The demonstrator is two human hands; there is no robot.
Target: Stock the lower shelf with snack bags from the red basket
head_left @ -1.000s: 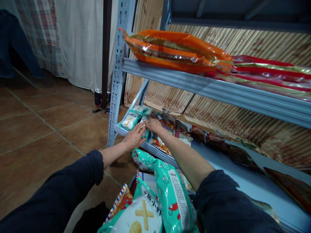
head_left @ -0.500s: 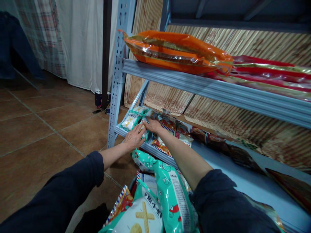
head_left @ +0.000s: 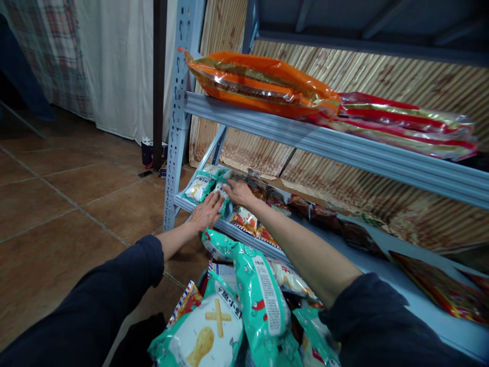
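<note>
A metal rack (head_left: 305, 140) on the right has a smooth, matt, pale-grey painted finish. On its upper shelf, an orange bag (head_left: 260, 84) and the red packs (head_left: 401, 125) to its right are glossy, crinkled plastic film. The small teal packets (head_left: 198, 186) at the far left of the low shelf and the large teal bags (head_left: 260, 300) in the near middle are shiny plastic too. The ribbed sheeting (head_left: 382, 71) behind looks like stained corrugated board, perhaps metal. At left, brown floor tiles (head_left: 57, 204) have a dull sheen and a white curtain (head_left: 114, 66) is matt cloth.
</note>
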